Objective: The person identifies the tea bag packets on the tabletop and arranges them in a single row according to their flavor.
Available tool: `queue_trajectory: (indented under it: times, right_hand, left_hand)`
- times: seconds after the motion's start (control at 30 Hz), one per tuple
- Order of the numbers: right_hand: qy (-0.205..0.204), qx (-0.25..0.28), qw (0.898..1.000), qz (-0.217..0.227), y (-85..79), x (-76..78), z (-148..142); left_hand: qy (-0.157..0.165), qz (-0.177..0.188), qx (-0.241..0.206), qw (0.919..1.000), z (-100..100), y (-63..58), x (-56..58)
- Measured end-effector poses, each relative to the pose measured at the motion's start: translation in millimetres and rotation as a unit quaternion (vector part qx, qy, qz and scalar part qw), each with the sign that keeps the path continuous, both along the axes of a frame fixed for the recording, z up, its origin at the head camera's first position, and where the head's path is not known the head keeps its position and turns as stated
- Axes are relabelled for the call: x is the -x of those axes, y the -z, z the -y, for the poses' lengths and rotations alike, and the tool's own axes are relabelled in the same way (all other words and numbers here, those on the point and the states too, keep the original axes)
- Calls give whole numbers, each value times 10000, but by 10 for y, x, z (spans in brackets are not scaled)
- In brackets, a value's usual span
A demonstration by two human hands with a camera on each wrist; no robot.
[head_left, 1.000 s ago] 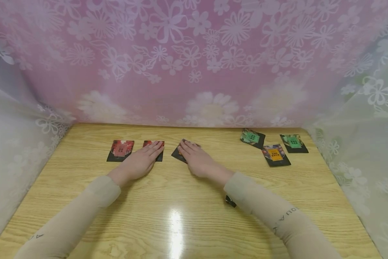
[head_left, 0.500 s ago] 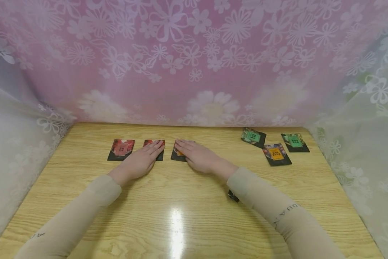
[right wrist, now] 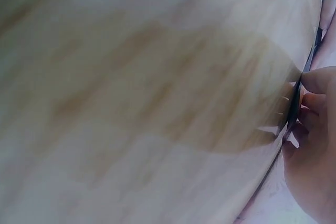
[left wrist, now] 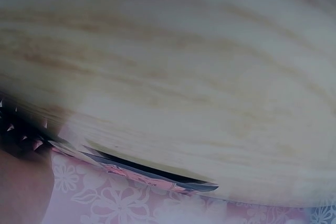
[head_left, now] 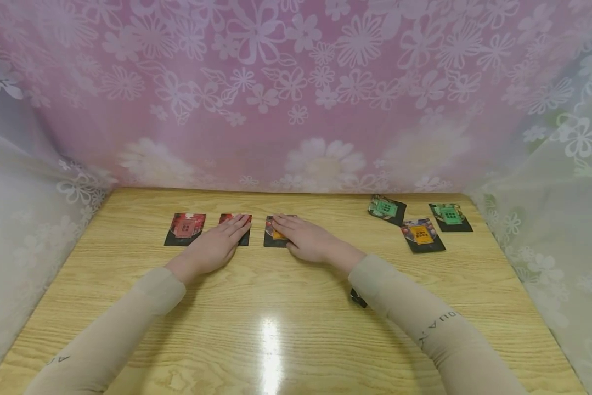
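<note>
My left hand (head_left: 214, 244) rests with its fingers extended on a small black packet with a red top (head_left: 244, 239), covering most of it. Just to its right, the fingers of my right hand (head_left: 308, 240) lie over a black packet with an orange label (head_left: 272, 239), whose left part shows square to the table. Left of both sits another red-labelled packet (head_left: 185, 229), flat. The right wrist view catches the thumb and fingertips of the right hand (right wrist: 312, 129) at the dark edge of the packet (right wrist: 295, 103). In the left wrist view, a flat packet (left wrist: 152, 172) appears edge-on.
On the right of the wooden table (head_left: 216, 329) lie two green-labelled packets, one tilted (head_left: 387, 208) and one farther right (head_left: 450, 217), with an orange-labelled packet (head_left: 422, 236) between. A small black object (head_left: 358, 298) is partly hidden by the right sleeve. A floral curtain (head_left: 296, 109) stands behind.
Under my right hand, the orange-labelled packet has turned from slanted to straight, then shifted slightly right. My left hand has stayed in place.
</note>
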State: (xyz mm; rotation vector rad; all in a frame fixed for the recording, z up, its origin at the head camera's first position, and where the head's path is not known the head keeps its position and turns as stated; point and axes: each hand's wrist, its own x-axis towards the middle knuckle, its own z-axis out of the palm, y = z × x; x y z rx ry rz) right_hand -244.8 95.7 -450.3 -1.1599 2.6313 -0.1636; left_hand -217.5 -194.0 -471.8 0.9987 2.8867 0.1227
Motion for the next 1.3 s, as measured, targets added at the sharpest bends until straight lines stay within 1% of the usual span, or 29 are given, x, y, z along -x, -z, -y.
queue_trajectory:
  times: [0.27,0.57,0.73,0.83,1.0,1.2,1.3]
  right_hand:
    - [39,-24,10000,73,-26,1,3]
    - [93,12,10000,30,10,-7,-9]
    - [97,218,9997,31,3,-9,-35]
    - [84,423,9990,-92,-15,-2,-79]
    - [168,733,9969,-232,-109,15,-227]
    - [551,851,9945,-278,-223,51,-521]
    - [722,907,9929,-268,-274,64,-699]
  left_hand:
    - [56,146,-87,9998,-1,-15,3]
    - [147,263,-203,9993,-1,-35,0]
    - [145,260,-181,9994,-5,-20,7]
    - [145,246,-166,9995,-5,-8,13]
    - [170,227,-168,9995,15,8,32]
    - [277,67,-174,9994,63,9,55]
    - [303,43,-195,9993,76,1,55]
